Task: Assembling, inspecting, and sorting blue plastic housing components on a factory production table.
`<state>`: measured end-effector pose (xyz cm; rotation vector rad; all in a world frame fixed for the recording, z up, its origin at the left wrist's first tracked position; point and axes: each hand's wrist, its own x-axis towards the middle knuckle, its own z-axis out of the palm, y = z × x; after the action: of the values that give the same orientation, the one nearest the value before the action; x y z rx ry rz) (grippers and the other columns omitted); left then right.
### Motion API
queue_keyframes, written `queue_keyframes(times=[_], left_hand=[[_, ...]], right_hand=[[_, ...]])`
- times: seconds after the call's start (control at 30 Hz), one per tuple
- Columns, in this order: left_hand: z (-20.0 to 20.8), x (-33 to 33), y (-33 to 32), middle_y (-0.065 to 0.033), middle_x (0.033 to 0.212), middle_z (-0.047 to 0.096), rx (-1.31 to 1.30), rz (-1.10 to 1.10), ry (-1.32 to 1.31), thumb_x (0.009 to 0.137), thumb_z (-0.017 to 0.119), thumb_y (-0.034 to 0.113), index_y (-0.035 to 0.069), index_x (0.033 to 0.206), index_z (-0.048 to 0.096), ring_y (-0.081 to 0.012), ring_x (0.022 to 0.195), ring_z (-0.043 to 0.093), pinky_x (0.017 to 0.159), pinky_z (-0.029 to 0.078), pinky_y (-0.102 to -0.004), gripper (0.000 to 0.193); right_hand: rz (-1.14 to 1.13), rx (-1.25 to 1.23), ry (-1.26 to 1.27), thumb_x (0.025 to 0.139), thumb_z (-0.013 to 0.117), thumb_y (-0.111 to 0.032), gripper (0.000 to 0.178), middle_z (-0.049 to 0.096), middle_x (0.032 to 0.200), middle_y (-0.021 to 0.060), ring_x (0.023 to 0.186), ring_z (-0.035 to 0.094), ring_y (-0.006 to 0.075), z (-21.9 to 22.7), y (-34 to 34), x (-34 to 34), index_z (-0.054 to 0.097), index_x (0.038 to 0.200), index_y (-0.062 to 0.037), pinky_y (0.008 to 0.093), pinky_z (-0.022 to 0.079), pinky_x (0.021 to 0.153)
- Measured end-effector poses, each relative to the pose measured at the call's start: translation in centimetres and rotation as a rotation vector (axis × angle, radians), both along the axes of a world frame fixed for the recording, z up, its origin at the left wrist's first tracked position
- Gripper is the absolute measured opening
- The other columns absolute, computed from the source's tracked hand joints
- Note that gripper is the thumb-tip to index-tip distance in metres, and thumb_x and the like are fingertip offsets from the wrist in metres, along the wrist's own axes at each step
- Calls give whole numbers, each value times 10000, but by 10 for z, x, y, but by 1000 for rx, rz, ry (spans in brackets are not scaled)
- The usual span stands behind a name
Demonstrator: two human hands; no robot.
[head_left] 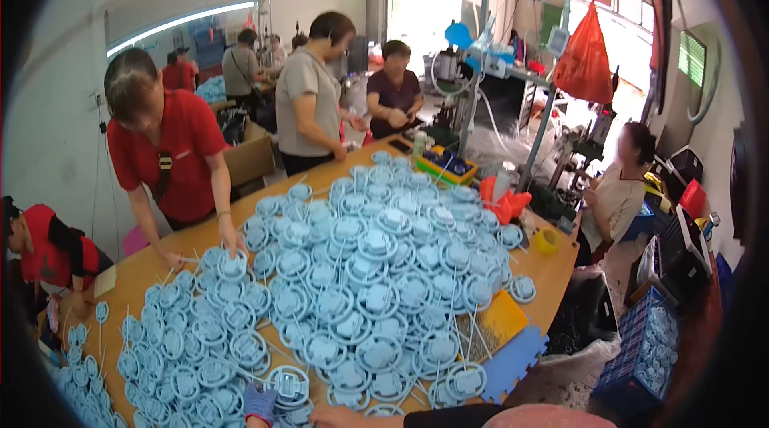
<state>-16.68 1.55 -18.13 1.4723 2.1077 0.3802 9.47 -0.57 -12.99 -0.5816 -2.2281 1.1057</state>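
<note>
My left hand (259,402), in a blue-purple glove, is at the lower edge. Its fingers are closed at the left rim of a light blue round plastic part (288,385), which has a ring-shaped outer edge. Just right of it, my bare right hand (327,416) reaches in low beside more of these parts; its fingers are mostly cut off or hidden. Beyond both hands rises a large heap of similar light blue parts (376,300), many with thin stems, spread over the wooden table (553,272).
A yellow board (506,317) and a blue foam mat (514,360) lie to my right. Past the table edge stand a lined bin (589,312) and a blue crate (633,364) of parts. Across the table, a red-shirted person (180,143) handles parts; others work nearby.
</note>
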Motion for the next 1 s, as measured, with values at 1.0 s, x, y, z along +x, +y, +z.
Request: queue_keyframes(times=[1.0], left_hand=[[157,42,-180,-104,1126,589,857,980,-1054,916,544,32,17,1253,501,-168,996,599,842,520,-293,339]], right_hand=[[309,-675,225,970,531,-148,284,576,1230,43,1101,548,147,156,-63,-106,551,1235,-50,328,473,898]])
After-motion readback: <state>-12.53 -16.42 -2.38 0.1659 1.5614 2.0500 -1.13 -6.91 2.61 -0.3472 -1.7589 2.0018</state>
